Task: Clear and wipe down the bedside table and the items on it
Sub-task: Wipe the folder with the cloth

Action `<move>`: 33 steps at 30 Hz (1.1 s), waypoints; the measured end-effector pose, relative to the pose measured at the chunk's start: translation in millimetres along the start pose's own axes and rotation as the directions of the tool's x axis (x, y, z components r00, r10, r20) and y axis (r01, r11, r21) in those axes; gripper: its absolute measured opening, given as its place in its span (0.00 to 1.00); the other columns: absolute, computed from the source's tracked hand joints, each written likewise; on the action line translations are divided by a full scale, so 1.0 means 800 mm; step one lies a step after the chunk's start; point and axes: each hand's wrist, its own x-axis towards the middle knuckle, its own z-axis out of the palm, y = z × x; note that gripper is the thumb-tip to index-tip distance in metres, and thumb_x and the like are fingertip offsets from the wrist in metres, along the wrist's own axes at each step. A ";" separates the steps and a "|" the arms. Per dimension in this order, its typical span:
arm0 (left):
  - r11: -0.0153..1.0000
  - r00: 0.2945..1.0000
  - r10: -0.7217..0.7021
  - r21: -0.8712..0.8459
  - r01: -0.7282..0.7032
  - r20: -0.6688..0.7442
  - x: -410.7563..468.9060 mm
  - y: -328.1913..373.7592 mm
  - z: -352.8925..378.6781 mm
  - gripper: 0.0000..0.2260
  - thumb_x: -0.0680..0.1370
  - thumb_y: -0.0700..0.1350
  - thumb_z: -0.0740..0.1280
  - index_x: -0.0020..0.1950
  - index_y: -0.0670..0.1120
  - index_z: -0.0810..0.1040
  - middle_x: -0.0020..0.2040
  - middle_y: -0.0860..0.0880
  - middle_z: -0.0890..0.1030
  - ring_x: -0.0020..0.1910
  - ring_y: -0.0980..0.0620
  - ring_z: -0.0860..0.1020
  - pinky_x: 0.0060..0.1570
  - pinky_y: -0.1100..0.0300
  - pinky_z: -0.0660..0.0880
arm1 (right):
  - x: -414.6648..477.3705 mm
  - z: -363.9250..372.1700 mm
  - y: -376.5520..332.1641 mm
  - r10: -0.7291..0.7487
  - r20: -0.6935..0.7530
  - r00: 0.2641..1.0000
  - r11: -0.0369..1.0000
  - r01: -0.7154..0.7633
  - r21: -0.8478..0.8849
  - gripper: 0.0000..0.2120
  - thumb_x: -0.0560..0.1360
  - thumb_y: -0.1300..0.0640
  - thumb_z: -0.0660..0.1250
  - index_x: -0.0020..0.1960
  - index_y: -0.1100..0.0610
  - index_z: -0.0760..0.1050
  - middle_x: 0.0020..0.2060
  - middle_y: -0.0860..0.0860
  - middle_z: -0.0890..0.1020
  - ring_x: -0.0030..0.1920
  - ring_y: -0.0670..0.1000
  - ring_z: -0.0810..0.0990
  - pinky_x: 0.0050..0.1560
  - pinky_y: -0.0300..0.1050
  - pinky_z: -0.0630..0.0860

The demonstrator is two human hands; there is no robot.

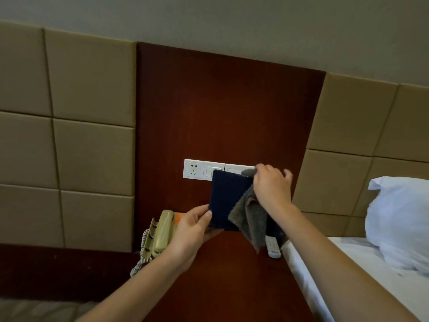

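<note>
My left hand grips the lower left edge of a dark blue flat folder, holding it upright above the bedside table. My right hand pinches a grey cloth against the folder's upper right corner; the cloth hangs down over its right side. A beige corded telephone sits at the table's back left. A white remote control lies at the back right, partly hidden by the cloth.
A white socket and switch plate is set in the dark wood wall panel behind the folder. A bed with white sheet and pillow borders the table on the right. Padded beige headboard panels flank the wood panel.
</note>
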 end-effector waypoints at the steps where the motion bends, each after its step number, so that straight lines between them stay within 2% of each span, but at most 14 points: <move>1: 1.000 1.000 -0.003 0.005 0.003 0.001 0.001 0.000 0.000 0.12 0.82 0.37 0.55 0.61 0.43 0.75 0.55 0.44 0.83 0.55 0.49 0.81 0.52 0.58 0.79 | -0.004 -0.001 0.000 -0.002 -0.013 1.000 1.000 0.002 0.016 0.14 0.81 0.58 0.52 0.64 0.55 0.71 0.57 0.51 0.78 0.59 0.53 0.74 0.67 0.55 0.60; 4: 0.999 1.000 0.004 0.042 -0.005 0.024 0.002 0.001 0.012 0.12 0.82 0.38 0.55 0.58 0.44 0.76 0.52 0.46 0.84 0.53 0.51 0.82 0.51 0.58 0.79 | -0.012 -0.001 -0.038 -0.099 -0.142 0.985 0.992 0.109 0.069 0.15 0.82 0.55 0.52 0.64 0.56 0.71 0.53 0.52 0.81 0.55 0.54 0.78 0.62 0.53 0.66; 7: 1.000 1.000 -0.008 0.023 0.008 0.000 0.005 0.000 0.024 0.12 0.83 0.37 0.54 0.57 0.43 0.77 0.48 0.47 0.84 0.49 0.52 0.82 0.49 0.58 0.80 | -0.014 -0.002 -0.084 -0.279 -0.242 0.929 0.959 0.285 -0.009 0.18 0.81 0.50 0.51 0.58 0.55 0.77 0.46 0.51 0.83 0.49 0.54 0.81 0.63 0.58 0.68; 10: 0.990 0.997 -0.067 -0.128 0.064 -0.024 0.008 -0.001 0.024 0.13 0.83 0.36 0.52 0.58 0.40 0.76 0.48 0.43 0.84 0.48 0.49 0.83 0.44 0.58 0.81 | -0.012 -0.004 -0.093 -0.396 -0.151 0.906 0.918 0.385 -0.096 0.24 0.80 0.47 0.47 0.51 0.55 0.80 0.46 0.50 0.82 0.51 0.52 0.79 0.68 0.62 0.61; 13: 0.966 0.993 -0.118 -0.235 0.107 -0.033 0.008 -0.005 0.018 0.12 0.82 0.37 0.54 0.60 0.37 0.75 0.53 0.39 0.82 0.50 0.46 0.82 0.43 0.59 0.81 | -0.005 -0.009 -0.058 -0.345 0.036 0.938 0.930 0.346 -0.121 0.22 0.82 0.48 0.47 0.55 0.54 0.78 0.53 0.49 0.79 0.57 0.51 0.76 0.72 0.61 0.52; 15: 0.951 0.990 -0.133 -0.286 0.114 -0.050 0.008 -0.008 0.011 0.12 0.82 0.38 0.55 0.61 0.37 0.74 0.55 0.38 0.81 0.53 0.45 0.81 0.44 0.59 0.81 | -0.003 -0.011 -0.020 -0.251 0.056 0.966 0.954 0.257 -0.153 0.20 0.82 0.51 0.48 0.55 0.54 0.78 0.53 0.51 0.79 0.56 0.53 0.76 0.70 0.59 0.57; 17: 0.953 0.989 -0.135 -0.280 0.113 -0.061 0.008 -0.008 0.008 0.12 0.82 0.37 0.55 0.61 0.38 0.74 0.56 0.38 0.81 0.55 0.44 0.81 0.45 0.58 0.81 | -0.005 -0.006 0.017 -0.141 0.030 0.990 0.975 0.144 -0.172 0.19 0.83 0.52 0.49 0.53 0.55 0.78 0.49 0.53 0.80 0.52 0.55 0.78 0.60 0.54 0.66; 20: 0.962 0.990 -0.131 -0.248 0.114 -0.053 0.007 -0.009 0.014 0.11 0.82 0.37 0.55 0.57 0.40 0.76 0.54 0.40 0.82 0.54 0.45 0.81 0.47 0.58 0.81 | -0.011 0.002 0.046 -0.013 -0.052 0.999 0.992 0.006 -0.125 0.24 0.83 0.48 0.47 0.50 0.58 0.79 0.44 0.54 0.80 0.45 0.57 0.79 0.46 0.50 0.68; 23: 0.965 0.993 -0.118 -0.240 0.108 -0.029 0.008 -0.010 0.022 0.12 0.82 0.38 0.55 0.56 0.41 0.77 0.52 0.41 0.83 0.53 0.46 0.82 0.46 0.59 0.81 | -0.014 0.001 0.020 -0.053 -0.163 0.985 0.998 0.046 -0.044 0.32 0.80 0.44 0.39 0.50 0.58 0.79 0.43 0.55 0.80 0.44 0.58 0.79 0.42 0.48 0.66; 24: 0.965 0.993 -0.116 -0.239 0.107 -0.022 0.009 -0.009 0.027 0.12 0.82 0.38 0.55 0.57 0.41 0.76 0.52 0.41 0.83 0.52 0.47 0.82 0.45 0.59 0.81 | -0.015 -0.001 0.000 -0.110 -0.169 0.980 0.994 0.110 -0.005 0.34 0.78 0.43 0.37 0.51 0.58 0.78 0.44 0.54 0.81 0.45 0.57 0.79 0.44 0.48 0.67; 26: 0.962 0.992 -0.120 -0.253 0.107 -0.036 0.012 -0.008 0.038 0.12 0.82 0.38 0.55 0.59 0.40 0.76 0.50 0.42 0.83 0.50 0.48 0.82 0.41 0.60 0.80 | -0.021 0.003 -0.039 -0.252 -0.106 0.962 0.967 0.254 0.001 0.34 0.78 0.42 0.37 0.56 0.57 0.78 0.51 0.54 0.82 0.55 0.56 0.78 0.59 0.53 0.69; 28: 0.948 0.988 -0.134 -0.300 0.105 -0.074 0.016 -0.006 0.045 0.12 0.82 0.36 0.54 0.57 0.41 0.76 0.47 0.42 0.83 0.47 0.49 0.82 0.40 0.59 0.79 | -0.029 0.010 -0.069 -0.359 -0.076 0.930 0.933 0.357 -0.039 0.30 0.79 0.42 0.43 0.59 0.56 0.78 0.57 0.56 0.81 0.64 0.58 0.74 0.70 0.59 0.61; 30: 0.933 0.982 -0.151 -0.345 0.103 -0.115 0.021 -0.003 0.044 0.12 0.82 0.35 0.53 0.54 0.43 0.76 0.46 0.42 0.82 0.46 0.48 0.81 0.41 0.58 0.79 | -0.033 0.011 -0.078 -0.402 -0.042 0.915 0.915 0.400 -0.050 0.30 0.79 0.42 0.44 0.63 0.56 0.76 0.63 0.57 0.77 0.69 0.58 0.69 0.73 0.60 0.53; 33: 0.930 0.982 -0.159 -0.350 0.116 -0.097 0.022 -0.004 0.031 0.11 0.82 0.37 0.55 0.57 0.39 0.76 0.48 0.41 0.82 0.46 0.48 0.81 0.40 0.58 0.80 | -0.026 0.009 -0.053 -0.350 0.076 0.934 0.932 0.355 -0.070 0.32 0.79 0.39 0.38 0.75 0.53 0.60 0.76 0.54 0.60 0.77 0.53 0.53 0.74 0.57 0.42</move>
